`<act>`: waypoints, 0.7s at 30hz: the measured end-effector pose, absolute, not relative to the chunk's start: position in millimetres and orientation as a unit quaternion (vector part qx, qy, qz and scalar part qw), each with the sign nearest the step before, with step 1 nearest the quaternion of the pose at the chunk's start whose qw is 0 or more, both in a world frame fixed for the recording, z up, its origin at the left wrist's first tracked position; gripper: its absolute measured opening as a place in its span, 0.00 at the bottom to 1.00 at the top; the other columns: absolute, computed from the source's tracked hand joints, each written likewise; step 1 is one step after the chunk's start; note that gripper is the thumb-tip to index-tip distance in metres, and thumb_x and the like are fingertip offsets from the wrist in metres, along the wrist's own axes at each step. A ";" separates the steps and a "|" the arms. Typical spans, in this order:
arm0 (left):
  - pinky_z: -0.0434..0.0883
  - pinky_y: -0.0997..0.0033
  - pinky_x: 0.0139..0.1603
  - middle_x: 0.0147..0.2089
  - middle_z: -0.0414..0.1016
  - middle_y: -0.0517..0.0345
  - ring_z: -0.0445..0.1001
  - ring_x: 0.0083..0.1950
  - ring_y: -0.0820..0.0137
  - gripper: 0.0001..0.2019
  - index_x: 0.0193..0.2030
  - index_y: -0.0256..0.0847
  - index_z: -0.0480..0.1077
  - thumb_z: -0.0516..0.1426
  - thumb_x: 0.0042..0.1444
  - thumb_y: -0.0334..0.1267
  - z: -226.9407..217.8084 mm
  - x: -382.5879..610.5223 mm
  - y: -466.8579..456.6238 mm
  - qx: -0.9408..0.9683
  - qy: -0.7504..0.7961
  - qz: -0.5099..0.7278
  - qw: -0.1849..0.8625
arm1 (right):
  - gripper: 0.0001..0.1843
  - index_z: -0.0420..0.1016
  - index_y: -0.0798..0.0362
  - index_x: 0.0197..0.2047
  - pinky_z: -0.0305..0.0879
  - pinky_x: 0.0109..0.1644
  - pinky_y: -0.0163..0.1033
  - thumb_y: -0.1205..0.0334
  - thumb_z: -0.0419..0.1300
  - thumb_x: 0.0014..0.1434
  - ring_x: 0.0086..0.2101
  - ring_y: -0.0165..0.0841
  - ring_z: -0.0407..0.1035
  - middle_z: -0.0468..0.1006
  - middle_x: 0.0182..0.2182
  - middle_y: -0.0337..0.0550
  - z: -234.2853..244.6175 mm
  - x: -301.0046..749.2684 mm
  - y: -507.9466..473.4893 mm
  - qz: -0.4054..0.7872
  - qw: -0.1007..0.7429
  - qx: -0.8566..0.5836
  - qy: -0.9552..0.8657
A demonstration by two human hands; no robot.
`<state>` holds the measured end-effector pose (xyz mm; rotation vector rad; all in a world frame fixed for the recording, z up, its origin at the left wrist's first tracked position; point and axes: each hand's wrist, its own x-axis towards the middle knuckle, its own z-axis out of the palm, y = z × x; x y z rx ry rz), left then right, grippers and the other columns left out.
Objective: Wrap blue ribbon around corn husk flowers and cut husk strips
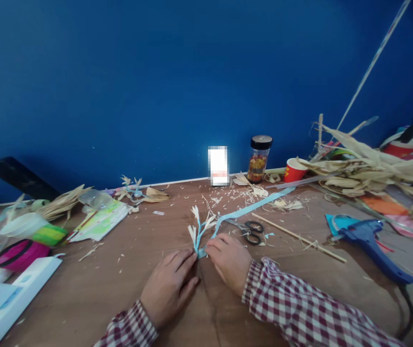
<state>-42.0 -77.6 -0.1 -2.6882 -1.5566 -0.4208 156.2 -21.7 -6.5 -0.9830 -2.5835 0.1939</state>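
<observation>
A small sprig [199,226] of pale husk petals on a light-blue wrapped stem lies on the brown table [119,284]. My left hand [168,286] pinches the stem's lower end from the left, fingers pressed together. My right hand [230,260] pinches the same end from the right, where a long light-blue ribbon [253,207] joins it and runs off to the upper right. Both sleeves are red-and-white checked. Black-handled scissors [250,230] lie just beyond my right hand.
A blue glue gun [370,243] lies at the right, with a thin wooden stick [298,237] beside it. Dried husks [372,168], a red cup [295,169] and a jar [259,158] stand at the back right. Tape rolls [20,253], papers and a white box [14,294] fill the left.
</observation>
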 end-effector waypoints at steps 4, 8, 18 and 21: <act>0.67 0.58 0.50 0.52 0.69 0.48 0.66 0.51 0.60 0.21 0.56 0.41 0.62 0.52 0.54 0.40 -0.3 -41.5 -75.5 -0.862 -0.495 -0.106 0.018 | 0.10 0.70 0.54 0.42 0.59 0.48 0.40 0.69 0.51 0.59 0.44 0.35 0.60 0.72 0.42 0.44 -5.2 155.9 -21.8 0.069 0.184 -0.350 -0.916; 0.67 0.57 0.50 0.52 0.70 0.50 0.67 0.50 0.61 0.20 0.55 0.41 0.63 0.52 0.54 0.40 -1.5 -39.9 -74.5 -0.865 -0.492 -0.088 0.032 | 0.11 0.70 0.54 0.43 0.59 0.48 0.40 0.69 0.52 0.58 0.44 0.35 0.60 0.72 0.41 0.45 -1.4 157.0 -22.0 0.076 0.176 -0.343 -0.920; 0.68 0.64 0.46 0.44 0.75 0.50 0.72 0.45 0.66 0.15 0.48 0.42 0.69 0.46 0.58 0.39 5.9 -46.5 -70.5 -0.812 -0.545 -0.203 -0.049 | 0.12 0.69 0.54 0.44 0.59 0.48 0.39 0.68 0.49 0.59 0.43 0.34 0.63 0.71 0.41 0.45 6.6 164.3 -14.4 0.102 0.237 -0.359 -0.897; 0.68 0.67 0.38 0.36 0.77 0.51 0.74 0.37 0.65 0.16 0.40 0.40 0.73 0.46 0.57 0.43 12.6 -46.6 -53.6 -0.746 -0.625 -0.215 -0.078 | 0.11 0.69 0.54 0.43 0.59 0.48 0.40 0.66 0.49 0.60 0.42 0.34 0.62 0.71 0.40 0.45 8.8 165.5 -9.3 0.078 0.239 -0.370 -0.894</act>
